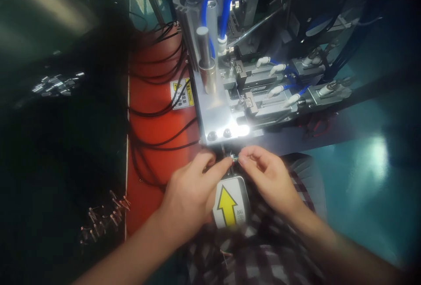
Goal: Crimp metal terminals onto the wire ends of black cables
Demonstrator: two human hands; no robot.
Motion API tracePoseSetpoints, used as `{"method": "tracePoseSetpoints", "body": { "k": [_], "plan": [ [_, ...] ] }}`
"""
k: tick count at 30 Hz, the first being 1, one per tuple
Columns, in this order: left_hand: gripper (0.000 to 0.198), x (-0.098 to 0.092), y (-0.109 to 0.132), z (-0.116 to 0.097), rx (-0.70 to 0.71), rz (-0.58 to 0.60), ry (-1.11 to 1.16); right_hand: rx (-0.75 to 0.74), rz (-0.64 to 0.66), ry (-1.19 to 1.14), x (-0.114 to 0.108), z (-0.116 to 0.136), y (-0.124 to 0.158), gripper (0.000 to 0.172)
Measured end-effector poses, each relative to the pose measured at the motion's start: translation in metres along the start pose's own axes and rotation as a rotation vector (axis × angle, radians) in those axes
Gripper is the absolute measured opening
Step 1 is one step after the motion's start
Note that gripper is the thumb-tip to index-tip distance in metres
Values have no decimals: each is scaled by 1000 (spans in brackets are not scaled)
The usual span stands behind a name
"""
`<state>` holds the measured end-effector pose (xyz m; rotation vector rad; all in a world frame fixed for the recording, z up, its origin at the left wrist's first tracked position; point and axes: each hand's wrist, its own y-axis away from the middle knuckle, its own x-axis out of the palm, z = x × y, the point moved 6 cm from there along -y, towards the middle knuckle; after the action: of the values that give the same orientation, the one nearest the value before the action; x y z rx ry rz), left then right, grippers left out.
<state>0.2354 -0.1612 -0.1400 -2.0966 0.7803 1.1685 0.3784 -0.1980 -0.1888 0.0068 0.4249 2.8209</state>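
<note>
My left hand (192,188) and my right hand (268,175) meet just below the front edge of a metal machine plate (217,120). Both pinch a tiny connector (234,158) with thin coloured wires between their fingertips. The left forefinger stretches out to it from the left, the right thumb and forefinger close on it from the right. A thin black cable runs from the part under the left hand. Beneath both hands lies a white plate with a yellow arrow (228,206) pointing at the machine.
An orange-red surface (149,101) left of the machine carries several looped black cables (158,144) and a yellow warning label (180,93). Blue air hoses (213,0) and pneumatic clamps (272,87) fill the machine. Small metal parts (103,219) lie in the dark at left. Teal floor (368,162) at right.
</note>
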Motion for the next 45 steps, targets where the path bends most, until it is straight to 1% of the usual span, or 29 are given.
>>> {"method": "tracePoseSetpoints", "body": {
  "k": [5,10,17,23,31,38,45],
  "plan": [
    [34,0,0,0,9,-8,-10,-46,-31,7,2,2,2,12],
    [33,-1,1,0,10,-12,-20,-58,-45,-8,4,0,2,12],
    [33,-2,1,0,18,-23,-13,-26,-42,-11,5,0,0,13],
    [33,0,2,1,4,-4,-3,21,-59,7,5,1,1,13],
    [33,-1,0,0,25,-9,-14,65,-75,110,3,4,2,14],
    [33,-2,0,-1,30,-16,-18,45,-71,77,5,3,2,15],
    [32,-1,1,0,31,-14,-18,63,-67,67,5,1,3,16]
  ]
}}
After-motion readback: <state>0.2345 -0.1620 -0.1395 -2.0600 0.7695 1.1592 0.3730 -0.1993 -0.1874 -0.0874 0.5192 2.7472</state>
